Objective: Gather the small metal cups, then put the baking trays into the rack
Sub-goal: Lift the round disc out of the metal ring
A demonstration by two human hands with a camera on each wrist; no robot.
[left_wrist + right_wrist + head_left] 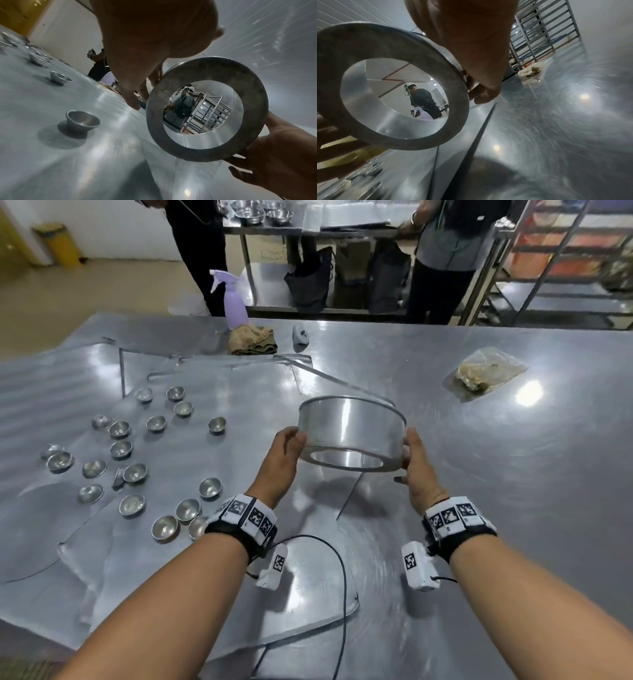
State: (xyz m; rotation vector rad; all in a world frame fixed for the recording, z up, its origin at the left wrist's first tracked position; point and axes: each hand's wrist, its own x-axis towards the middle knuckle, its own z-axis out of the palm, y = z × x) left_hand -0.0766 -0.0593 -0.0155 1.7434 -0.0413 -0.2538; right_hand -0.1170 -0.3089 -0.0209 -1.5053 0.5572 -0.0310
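I am holding a round silver metal ring mould (pixel 351 433) above the steel table (pixel 496 474), centre of the head view, tilted so its flanged opening is facing me. My left hand (pixel 284 455) is gripping its left wall and my right hand (pixel 416 467) its right wall, fingers curled round it. The small shiny metal cups (pixel 130 474) are sitting scattered at the left of the frame on flat metal baking trays (pixel 222 392); the steel tray rack (pixel 561 258) is standing at the upper right.
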